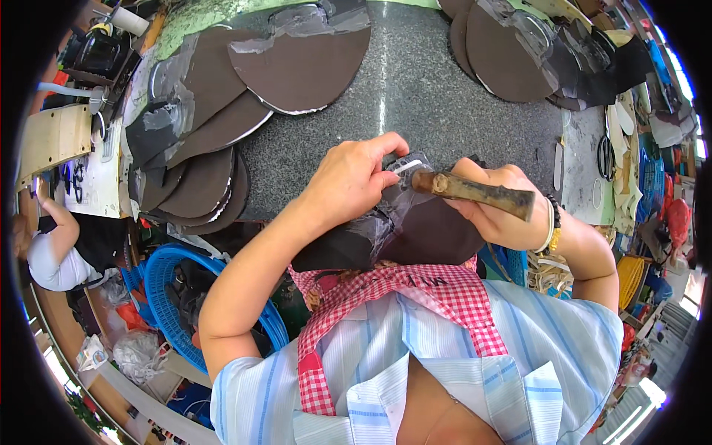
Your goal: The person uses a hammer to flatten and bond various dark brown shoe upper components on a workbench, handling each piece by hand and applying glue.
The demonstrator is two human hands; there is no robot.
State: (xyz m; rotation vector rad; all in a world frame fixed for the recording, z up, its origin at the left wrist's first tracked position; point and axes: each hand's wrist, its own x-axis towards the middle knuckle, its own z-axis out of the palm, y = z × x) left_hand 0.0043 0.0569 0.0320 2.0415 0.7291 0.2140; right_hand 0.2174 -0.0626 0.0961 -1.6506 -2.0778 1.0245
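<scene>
My left hand point(352, 182) pinches the far edge of a dark brown sheet piece point(437, 231) between thumb and forefinger. The piece hangs over the table's near edge toward my apron and has grey smeared patches. A short white strip point(406, 166) shows on its raised dark end. My right hand point(504, 208) is closed round a worn wooden-handled tool point(486, 196). The tool's tip lies over the piece, right beside the white strip. Its working end cannot be made out clearly. Part of the right fingers is hidden under the handle.
Overlapping dark rounded pieces point(304, 70) lie on the speckled stone table point(415, 81) at left, with another pile point(504, 55) at far right. Black scissors point(605, 157) lie at the right edge. A blue basket point(159, 297) stands lower left; another person point(63, 248) sits farther left.
</scene>
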